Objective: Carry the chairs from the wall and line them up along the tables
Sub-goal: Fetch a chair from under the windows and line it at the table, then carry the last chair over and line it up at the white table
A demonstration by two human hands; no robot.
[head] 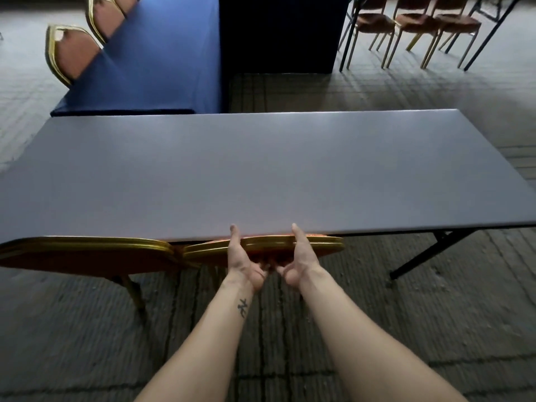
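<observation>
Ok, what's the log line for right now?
left hand: holds chair back | right hand: holds same back | chair: at grey table edge, beside second chair

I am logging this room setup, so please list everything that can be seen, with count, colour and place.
Grey table: one, grey, centre.
Held chair: one, orange and gold, table's near edge.
Neighbour chair: one, same colours, left of it.
Blue-clothed table: one, blue, far left.
Chairs beside it: at least two, brown and gold, its left side.
Dark drape: one, near-black, far centre.
Far chairs: three, brown seats, far right.
Carpet: grey-brown, floor.
Left hand: grips the held chair's back.
Right hand: grips the same back.
</observation>
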